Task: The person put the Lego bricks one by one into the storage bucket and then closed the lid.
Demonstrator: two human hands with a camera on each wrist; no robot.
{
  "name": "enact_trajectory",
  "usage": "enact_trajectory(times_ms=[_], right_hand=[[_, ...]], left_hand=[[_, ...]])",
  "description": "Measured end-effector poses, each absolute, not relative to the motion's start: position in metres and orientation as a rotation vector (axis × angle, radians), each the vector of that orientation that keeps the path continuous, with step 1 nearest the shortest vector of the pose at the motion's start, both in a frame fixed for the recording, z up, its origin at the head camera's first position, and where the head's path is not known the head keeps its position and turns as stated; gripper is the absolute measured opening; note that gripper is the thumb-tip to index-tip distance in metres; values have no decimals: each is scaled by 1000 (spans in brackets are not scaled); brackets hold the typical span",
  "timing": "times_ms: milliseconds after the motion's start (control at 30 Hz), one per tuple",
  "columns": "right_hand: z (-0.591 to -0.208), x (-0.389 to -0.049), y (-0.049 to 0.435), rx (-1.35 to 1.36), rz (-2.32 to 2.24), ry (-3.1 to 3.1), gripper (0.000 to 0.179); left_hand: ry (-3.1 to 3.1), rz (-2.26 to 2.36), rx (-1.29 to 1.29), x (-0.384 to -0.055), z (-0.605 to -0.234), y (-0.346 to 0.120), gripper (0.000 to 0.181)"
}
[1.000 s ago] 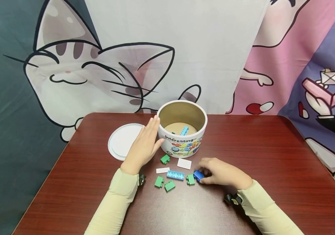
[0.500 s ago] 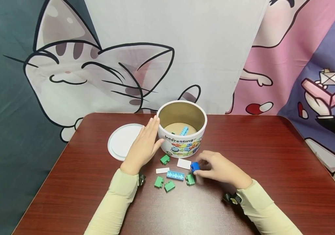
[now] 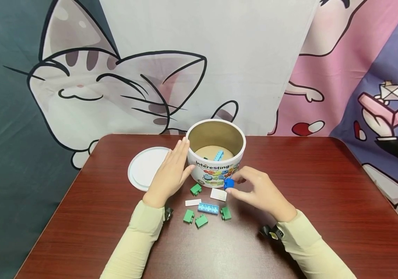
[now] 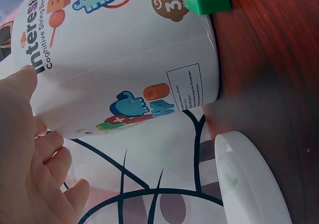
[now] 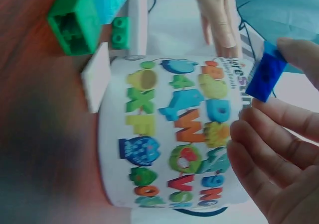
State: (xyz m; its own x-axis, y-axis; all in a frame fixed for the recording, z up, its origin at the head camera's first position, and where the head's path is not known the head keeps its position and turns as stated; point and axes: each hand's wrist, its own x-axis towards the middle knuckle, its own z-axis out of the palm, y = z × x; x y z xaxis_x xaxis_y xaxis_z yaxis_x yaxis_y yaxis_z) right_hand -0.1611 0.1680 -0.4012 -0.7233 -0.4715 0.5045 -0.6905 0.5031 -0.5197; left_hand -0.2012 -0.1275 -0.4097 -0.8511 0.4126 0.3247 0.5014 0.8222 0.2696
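Note:
Between thumb and fingertips, my right hand [image 3: 260, 192] pinches a dark blue toy brick [image 3: 229, 183] in front of the right side of a white tub [image 3: 216, 174]. The right wrist view shows the same blue brick [image 5: 267, 73] raised off the table. With straight fingers, my left hand [image 3: 171, 170] touches the tub's left side. Inside the open tub lies a light blue brick [image 3: 218, 155] and a small dark green bit. Before the tub lie several green bricks [image 3: 201, 221], a long light blue brick [image 3: 208, 208], a white block [image 3: 218, 194] and a thin white piece [image 3: 193, 202].
A round white lid [image 3: 144, 170] lies on the reddish-brown table [image 3: 307, 174], left of the tub and partly behind my left hand. A printed cloth [image 3: 248, 58] hangs behind the table's far edge.
My right hand has lifted the blue brick from beside the rightmost green brick and carried it away from me toward the tub. The left hand and tub have stayed put.

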Motion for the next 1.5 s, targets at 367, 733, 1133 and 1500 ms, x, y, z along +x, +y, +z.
enact_trajectory(times_ms=[367, 733, 1133, 1500], right_hand=[[-369, -177, 163, 1003, 1091, -2180, 31], [-349, -210, 150, 926, 1001, -2175, 28], [-347, -251, 126, 812, 1028, -2519, 27], [-342, -271, 113, 615, 927, -2822, 45]], left_hand=[[-2767, -508, -692, -201, -409, -127, 73], [-2766, -513, -693, -201, -409, -127, 73], [-2747, -509, -705, -200, -410, -128, 72], [-2752, -513, -703, -200, -408, -127, 71]])
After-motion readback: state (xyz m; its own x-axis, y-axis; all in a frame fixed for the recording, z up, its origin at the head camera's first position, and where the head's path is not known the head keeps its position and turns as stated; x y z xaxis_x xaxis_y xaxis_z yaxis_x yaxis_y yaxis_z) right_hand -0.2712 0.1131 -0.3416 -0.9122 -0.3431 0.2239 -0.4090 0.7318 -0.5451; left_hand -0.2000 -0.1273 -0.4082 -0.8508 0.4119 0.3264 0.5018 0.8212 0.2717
